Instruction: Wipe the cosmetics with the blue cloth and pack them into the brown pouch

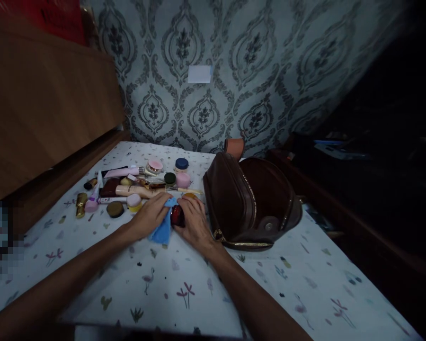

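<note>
My left hand (149, 214) is closed on a light blue cloth (161, 233), whose loose end hangs down toward the tablecloth. Pressed against the cloth is a small dark red, glossy container (177, 215), which my right hand (195, 220) grips from the right side. Its exact kind is partly hidden by my fingers. Just beyond my hands lie cosmetics: a beige tube (128, 190), a pink-lidded jar (182, 180), a dark green lid (169, 178) and a yellow jar with a pale lid (134, 202). To the right of my right hand stands a brown leather bag (230, 203) with gold zips.
A patterned white tablecloth (156, 303) covers the surface. Wooden furniture (53, 104) rises at the left, and a papered wall (213, 42) stands behind. Farther cosmetics include a blue-lidded jar (181, 164), a gold bottle (80, 205) and a brown round lid (115, 209). The right side is dark.
</note>
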A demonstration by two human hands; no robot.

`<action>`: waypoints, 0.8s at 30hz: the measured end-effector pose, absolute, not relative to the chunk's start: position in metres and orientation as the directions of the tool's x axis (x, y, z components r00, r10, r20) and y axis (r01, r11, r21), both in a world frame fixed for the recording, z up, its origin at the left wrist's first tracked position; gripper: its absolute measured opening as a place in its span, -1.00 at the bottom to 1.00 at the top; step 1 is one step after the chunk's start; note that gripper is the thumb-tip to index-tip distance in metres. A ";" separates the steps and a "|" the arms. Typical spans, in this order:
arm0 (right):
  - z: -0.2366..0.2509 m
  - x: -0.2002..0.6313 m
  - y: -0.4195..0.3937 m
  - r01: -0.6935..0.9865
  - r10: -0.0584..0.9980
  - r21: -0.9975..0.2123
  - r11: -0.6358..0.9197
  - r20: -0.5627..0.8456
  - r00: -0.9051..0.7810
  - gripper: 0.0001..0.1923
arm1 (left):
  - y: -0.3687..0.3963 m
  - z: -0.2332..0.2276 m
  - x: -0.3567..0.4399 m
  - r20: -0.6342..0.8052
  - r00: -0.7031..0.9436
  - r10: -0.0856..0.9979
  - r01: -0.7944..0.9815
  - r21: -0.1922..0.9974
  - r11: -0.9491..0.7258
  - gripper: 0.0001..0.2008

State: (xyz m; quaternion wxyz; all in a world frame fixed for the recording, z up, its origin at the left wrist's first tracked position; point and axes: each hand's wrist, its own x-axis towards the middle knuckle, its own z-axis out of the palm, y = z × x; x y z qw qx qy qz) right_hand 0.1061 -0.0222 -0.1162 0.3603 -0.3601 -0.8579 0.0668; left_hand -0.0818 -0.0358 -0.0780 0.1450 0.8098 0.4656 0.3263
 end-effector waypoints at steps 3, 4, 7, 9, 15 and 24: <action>-0.115 0.107 -0.021 0.578 0.658 -0.355 0.735 0.581 -0.480 -0.41 | -0.024 -0.079 -0.083 0.387 0.231 0.893 0.654 0.618 -0.437 -0.76; -0.114 0.108 -0.022 0.577 0.655 -0.353 0.737 0.584 -0.479 -0.42 | -0.023 -0.080 -0.084 0.385 0.190 0.903 0.643 0.647 -0.411 -0.75; -0.113 0.110 -0.028 0.557 0.666 -0.390 0.733 0.575 -0.474 -0.43 | -0.027 -0.080 -0.088 0.374 0.101 0.922 0.608 0.710 -0.355 -0.74; -0.113 0.111 -0.033 0.520 0.682 -0.448 0.727 0.557 -0.474 -0.43 | -0.032 -0.079 -0.090 0.357 0.113 0.927 0.603 0.717 -0.350 -0.79; -0.113 0.105 -0.044 0.351 0.724 -0.641 0.683 0.528 -0.444 -0.43 | -0.036 -0.080 -0.092 0.374 0.157 0.914 0.469 0.786 -0.403 -0.71; -0.115 0.101 -0.045 0.245 0.892 -0.890 0.384 0.289 -0.348 -0.38 | -0.042 -0.079 -0.092 0.184 0.409 0.894 0.174 0.946 -0.274 -0.52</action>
